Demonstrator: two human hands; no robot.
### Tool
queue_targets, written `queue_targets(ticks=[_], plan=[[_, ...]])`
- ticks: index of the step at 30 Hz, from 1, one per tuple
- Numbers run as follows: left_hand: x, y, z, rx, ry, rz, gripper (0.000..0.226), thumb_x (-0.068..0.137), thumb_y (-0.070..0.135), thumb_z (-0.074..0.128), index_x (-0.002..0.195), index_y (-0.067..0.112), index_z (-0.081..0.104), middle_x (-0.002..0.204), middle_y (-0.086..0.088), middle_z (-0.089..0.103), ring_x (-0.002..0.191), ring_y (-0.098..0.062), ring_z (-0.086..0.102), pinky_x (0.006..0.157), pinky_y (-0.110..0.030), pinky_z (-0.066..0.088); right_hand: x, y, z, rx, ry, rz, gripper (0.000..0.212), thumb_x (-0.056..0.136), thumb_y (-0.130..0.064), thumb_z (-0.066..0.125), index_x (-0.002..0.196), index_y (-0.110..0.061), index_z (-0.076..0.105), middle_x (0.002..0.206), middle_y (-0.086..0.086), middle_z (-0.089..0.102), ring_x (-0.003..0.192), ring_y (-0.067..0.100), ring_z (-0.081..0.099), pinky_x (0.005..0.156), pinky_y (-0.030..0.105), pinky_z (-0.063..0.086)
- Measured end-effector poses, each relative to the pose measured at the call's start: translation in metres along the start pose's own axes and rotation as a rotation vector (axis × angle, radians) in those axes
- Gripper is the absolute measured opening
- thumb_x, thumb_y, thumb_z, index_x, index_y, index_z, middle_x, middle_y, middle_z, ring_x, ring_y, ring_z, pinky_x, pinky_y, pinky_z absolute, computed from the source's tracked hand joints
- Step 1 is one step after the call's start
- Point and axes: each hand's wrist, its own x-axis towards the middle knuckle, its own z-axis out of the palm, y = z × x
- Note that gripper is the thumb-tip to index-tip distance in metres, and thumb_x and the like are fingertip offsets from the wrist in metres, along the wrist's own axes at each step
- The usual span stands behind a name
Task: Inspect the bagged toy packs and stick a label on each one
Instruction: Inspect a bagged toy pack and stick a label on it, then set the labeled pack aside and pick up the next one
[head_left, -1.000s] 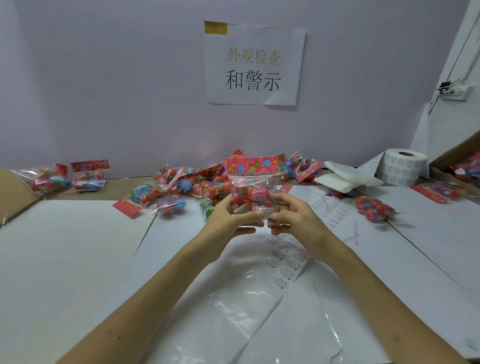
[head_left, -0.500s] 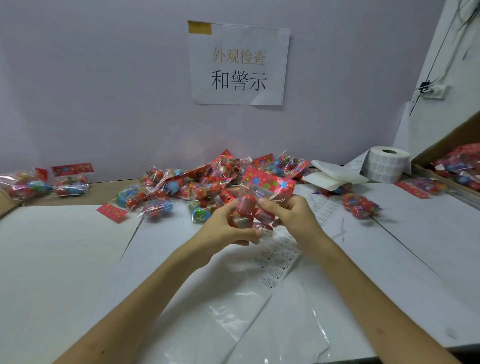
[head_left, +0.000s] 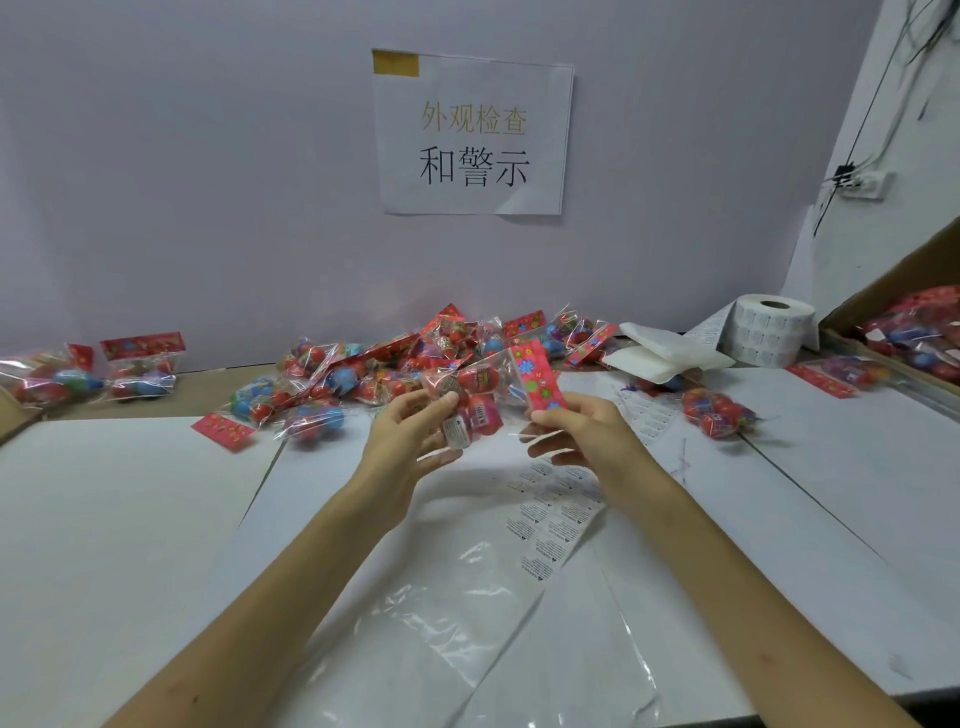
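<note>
The head camera shows me the toy pack (head_left: 480, 397) held up above the table (head_left: 130, 519), just in front of the pile of packs (head_left: 363, 374). The left hand (head_left: 410, 436) pinches the bag's clear end, and the right hand (head_left: 576, 431) pinches the red header card (head_left: 537, 376). A white label (head_left: 457, 431) shows on the bag's lower side. I judge the pack light, its film slick and crinkly, with the toys inside loose and shifting, so the stiff card is the surest hold. The label sheet (head_left: 556, 525) lies on the table below.
</note>
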Motion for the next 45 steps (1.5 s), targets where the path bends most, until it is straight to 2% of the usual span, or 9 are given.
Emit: queue_targets(ticks=[6, 14, 18, 20, 24, 27, 30, 37, 45], plan=[[-0.004, 0.0, 0.004, 0.145, -0.045, 0.047, 0.037, 0.092, 0.031, 0.072, 0.123, 0.012, 0.066, 0.112, -0.013, 0.073, 0.09, -0.024, 0.07, 0.065, -0.026, 0.056, 0.003, 0.002, 0.002, 0.097, 0.017, -0.032, 0.014, 0.095, -0.03, 0.068, 0.106, -0.022, 0.069, 0.086, 0.001, 0.078, 0.074, 0.019, 0.075, 0.063, 0.028, 0.056], [-0.009, -0.003, 0.016, 0.372, -0.096, 0.174, 0.031, 0.089, 0.043, 0.064, 0.11, 0.02, 0.069, 0.096, 0.0, 0.075, 0.077, -0.008, 0.071, 0.06, -0.021, 0.055, -0.003, -0.009, -0.009, 0.179, -0.041, -0.073, 0.004, 0.093, -0.006, 0.068, 0.089, -0.004, 0.068, 0.072, 0.012, 0.071, 0.052, 0.019, 0.067, 0.052, 0.025, 0.055], [0.01, -0.008, 0.004, 0.317, -0.01, 0.263, 0.017, 0.1, 0.031, 0.057, 0.109, 0.02, 0.066, 0.111, -0.015, 0.07, 0.091, -0.028, 0.068, 0.073, -0.038, 0.053, 0.0, -0.022, -0.035, 0.099, -0.177, -0.05, 0.002, 0.093, -0.003, 0.068, 0.091, -0.004, 0.067, 0.075, 0.011, 0.068, 0.06, 0.021, 0.067, 0.059, 0.027, 0.057], [0.019, -0.01, -0.002, 0.297, 0.009, 0.268, 0.019, 0.103, 0.028, 0.053, 0.114, 0.017, 0.065, 0.117, -0.02, 0.068, 0.1, -0.038, 0.065, 0.085, -0.048, 0.052, 0.009, -0.033, -0.055, 0.091, -0.064, -0.047, 0.007, 0.09, -0.003, 0.071, 0.096, 0.001, 0.07, 0.079, 0.011, 0.066, 0.066, 0.02, 0.063, 0.068, 0.029, 0.054], [0.024, -0.012, -0.004, 0.327, -0.002, 0.25, 0.025, 0.106, 0.024, 0.045, 0.122, 0.011, 0.059, 0.119, -0.02, 0.066, 0.098, -0.041, 0.064, 0.098, -0.064, 0.046, 0.026, -0.056, -0.124, 0.479, 0.548, -0.158, 0.004, 0.091, -0.003, 0.069, 0.091, -0.006, 0.069, 0.08, 0.008, 0.068, 0.065, 0.018, 0.063, 0.06, 0.031, 0.054], [0.023, -0.014, -0.002, 0.351, -0.012, 0.247, 0.025, 0.105, 0.024, 0.045, 0.122, 0.011, 0.059, 0.115, -0.018, 0.067, 0.094, -0.041, 0.065, 0.095, -0.062, 0.048, 0.028, -0.06, -0.185, 0.798, 0.687, -0.235, 0.038, 0.102, -0.018, 0.06, 0.137, -0.006, 0.051, 0.127, 0.013, 0.062, 0.11, 0.029, 0.066, 0.094, 0.04, 0.055], [0.019, -0.014, 0.001, 0.394, -0.001, 0.267, 0.019, 0.103, 0.026, 0.051, 0.113, 0.015, 0.063, 0.109, -0.013, 0.069, 0.09, -0.037, 0.069, 0.087, -0.057, 0.053, 0.029, -0.044, -0.203, 0.647, 0.742, -0.171, 0.043, 0.103, -0.015, 0.054, 0.144, -0.008, 0.044, 0.14, 0.015, 0.056, 0.104, 0.027, 0.069, 0.103, 0.045, 0.051], [0.002, -0.008, 0.001, 0.712, 0.04, 0.416, 0.015, 0.095, 0.013, 0.067, 0.11, 0.013, 0.065, 0.106, -0.004, 0.07, 0.094, -0.022, 0.068, 0.079, -0.036, 0.05, 0.035, -0.016, -0.13, 0.315, 0.564, -0.06, 0.023, 0.099, -0.004, 0.049, 0.118, -0.008, 0.062, 0.098, 0.01, 0.072, 0.065, 0.017, 0.072, 0.061, 0.022, 0.053], [-0.002, -0.006, -0.006, 1.08, 0.057, 0.357, 0.045, 0.094, 0.02, 0.068, 0.137, 0.012, 0.057, 0.138, -0.009, 0.055, 0.119, -0.026, 0.055, 0.103, -0.045, 0.047, 0.063, -0.033, -0.021, -0.265, 0.204, -0.229, 0.02, 0.094, -0.009, 0.067, 0.114, -0.012, 0.067, 0.113, 0.005, 0.071, 0.094, 0.018, 0.07, 0.079, 0.028, 0.056]])
